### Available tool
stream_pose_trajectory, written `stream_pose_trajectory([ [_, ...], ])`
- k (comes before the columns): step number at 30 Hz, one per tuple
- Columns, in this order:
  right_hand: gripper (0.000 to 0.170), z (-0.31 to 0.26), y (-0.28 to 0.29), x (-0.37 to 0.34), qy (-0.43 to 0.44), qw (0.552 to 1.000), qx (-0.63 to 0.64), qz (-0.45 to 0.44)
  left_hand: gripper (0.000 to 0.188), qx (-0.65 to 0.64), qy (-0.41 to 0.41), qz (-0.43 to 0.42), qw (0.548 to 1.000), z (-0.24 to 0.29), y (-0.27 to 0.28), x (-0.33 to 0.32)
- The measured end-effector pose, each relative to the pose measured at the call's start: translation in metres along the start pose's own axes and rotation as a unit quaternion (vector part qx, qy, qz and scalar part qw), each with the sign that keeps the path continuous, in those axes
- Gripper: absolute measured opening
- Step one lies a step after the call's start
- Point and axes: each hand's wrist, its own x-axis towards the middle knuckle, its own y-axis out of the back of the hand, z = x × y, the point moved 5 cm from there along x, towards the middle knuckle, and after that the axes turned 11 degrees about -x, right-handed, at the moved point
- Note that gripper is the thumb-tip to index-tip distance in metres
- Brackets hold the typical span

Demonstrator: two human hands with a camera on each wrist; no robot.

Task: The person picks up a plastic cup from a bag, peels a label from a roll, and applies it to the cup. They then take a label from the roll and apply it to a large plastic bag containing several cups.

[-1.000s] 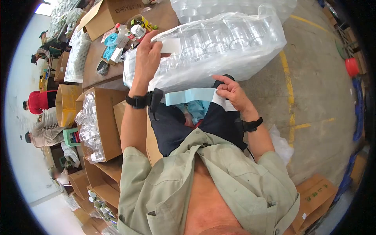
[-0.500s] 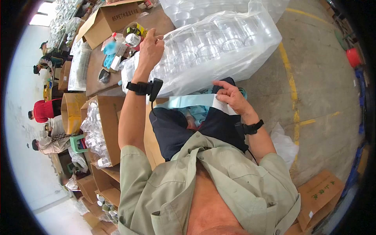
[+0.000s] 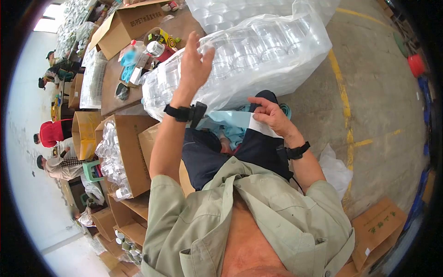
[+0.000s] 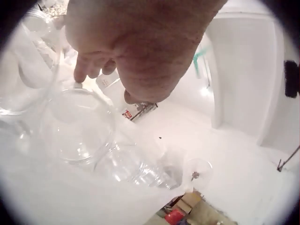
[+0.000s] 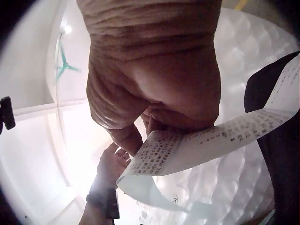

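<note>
My left hand [image 3: 194, 67] is raised over the near left part of a clear plastic bag [image 3: 277, 74] of see-through plastic jars [image 3: 247, 53]. Its fingers are spread and fairly straight, with no label visible in them. In the left wrist view, a fingertip overlaps the top edge of a round clear jar [image 4: 79, 126]. Over the thigh, my right hand [image 3: 273, 117] pinches a strip of labels [image 5: 211, 145] between thumb and fingers. Rows of small dark print cover the strip's white part; its pale blue backing [image 3: 233, 119] trails left toward the bag.
Left of the bag, a brown table [image 3: 108, 97] carries a metal-lidded red bottle [image 3: 159, 50], blue bands [image 3: 128, 69] and a carton [image 3: 131, 25]. A box of clear plastic containers [image 3: 113, 157] stands at my left. White plastic [image 3: 334, 168] lies on the floor at right.
The white label seen at my left hand a second ago is gone from view. That hand moved left, then back right, fingers spreading. The right hand keeps its pinch on the strip.
</note>
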Motion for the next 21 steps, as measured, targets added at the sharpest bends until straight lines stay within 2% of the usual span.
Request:
stream_pose_trajectory([
  [1,0.060,0.000,-0.002,0.001,0.000,1.000,-0.002,-0.002,0.076,-0.020,-0.049,-0.011,0.999,0.001,-0.003,-0.007],
  [5,0.059,-0.003,-0.009,0.003,-0.002,1.000,-0.027,-0.014,0.071,0.090,-0.151,-0.044,0.983,0.015,-0.018,-0.029],
  [8,0.059,-0.005,-0.014,0.005,-0.004,0.999,-0.033,-0.015,0.070,0.217,-0.208,-0.129,0.945,0.030,-0.029,-0.038],
  [9,0.059,-0.007,-0.014,0.004,-0.004,0.999,-0.039,-0.017,0.065,0.216,-0.250,-0.124,0.936,0.042,-0.031,-0.046],
  [12,0.060,-0.017,-0.018,0.002,0.008,0.998,-0.047,-0.029,0.057,0.016,-0.195,-0.169,0.966,0.042,-0.034,-0.084],
  [15,0.062,-0.029,-0.019,0.000,0.022,0.997,-0.054,-0.045,0.052,-0.112,-0.042,-0.150,0.981,0.031,-0.039,-0.126],
  [18,0.066,-0.034,-0.026,0.003,0.022,0.996,-0.071,-0.055,0.055,-0.214,0.006,-0.112,0.970,0.022,-0.037,-0.152],
  [19,0.067,-0.031,-0.029,0.004,0.028,0.995,-0.077,-0.054,0.059,-0.252,0.047,-0.091,0.962,0.016,-0.035,-0.159],
  [21,0.070,-0.032,-0.033,0.006,0.037,0.994,-0.088,-0.060,0.059,-0.314,0.168,-0.119,0.927,0.003,-0.032,-0.172],
])
